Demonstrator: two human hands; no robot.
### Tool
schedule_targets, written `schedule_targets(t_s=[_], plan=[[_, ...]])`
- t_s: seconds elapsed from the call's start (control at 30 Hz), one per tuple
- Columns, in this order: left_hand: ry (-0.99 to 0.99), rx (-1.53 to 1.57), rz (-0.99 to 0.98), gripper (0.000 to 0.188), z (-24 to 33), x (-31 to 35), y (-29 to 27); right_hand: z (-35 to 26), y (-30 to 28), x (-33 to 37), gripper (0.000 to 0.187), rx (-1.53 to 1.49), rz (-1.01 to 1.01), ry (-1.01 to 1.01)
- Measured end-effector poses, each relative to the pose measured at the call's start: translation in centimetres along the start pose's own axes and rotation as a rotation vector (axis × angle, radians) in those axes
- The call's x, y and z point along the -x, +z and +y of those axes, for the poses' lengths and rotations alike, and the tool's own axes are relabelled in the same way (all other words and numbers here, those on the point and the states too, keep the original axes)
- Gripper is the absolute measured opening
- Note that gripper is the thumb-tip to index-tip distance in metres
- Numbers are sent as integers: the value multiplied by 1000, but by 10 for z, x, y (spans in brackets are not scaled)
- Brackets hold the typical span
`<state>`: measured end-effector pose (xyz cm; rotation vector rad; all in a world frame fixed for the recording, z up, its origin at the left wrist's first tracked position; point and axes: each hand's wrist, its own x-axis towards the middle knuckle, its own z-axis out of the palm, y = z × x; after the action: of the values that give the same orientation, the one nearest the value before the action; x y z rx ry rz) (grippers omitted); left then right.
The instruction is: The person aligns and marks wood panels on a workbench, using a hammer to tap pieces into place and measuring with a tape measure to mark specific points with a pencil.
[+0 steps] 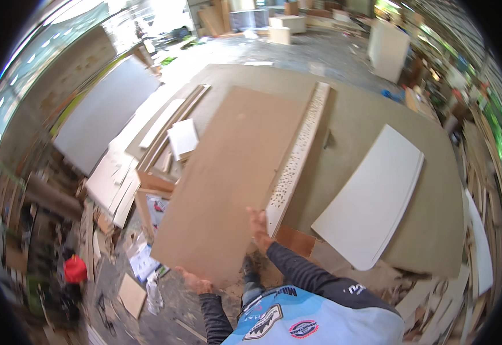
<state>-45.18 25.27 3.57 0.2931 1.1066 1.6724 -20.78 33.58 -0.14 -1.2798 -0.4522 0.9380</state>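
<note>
A long brown board (228, 167) lies at a slant across the big table, its near end sticking out past the table toward me. At that near edge is my left hand (196, 282), its fingers closed on the board's rim. My right hand (258, 227) grips the board's right edge near the close end, with part of the fingers hidden. Beside this hand runs a long white strip (297, 158) dotted with dark holes or specks, along the board's right side. Farther right rests a white panel (374, 198) with a curved edge.
Narrow strips (176, 129) and a small white panel (183, 139) lie left of the board. A grey-white sheet (107, 112) leans at the far left. Scraps and plastic litter (147, 270) the floor at left. Stacked offcuts (437, 307) crowd the right. A white cabinet (389, 50) stands behind.
</note>
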Motion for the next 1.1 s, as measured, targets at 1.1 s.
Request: schedule_targets(t_s=[1.1], plan=[[121,-452,-779,35,-49,-107,141,-47,-358,129,23,774,1445,-46]])
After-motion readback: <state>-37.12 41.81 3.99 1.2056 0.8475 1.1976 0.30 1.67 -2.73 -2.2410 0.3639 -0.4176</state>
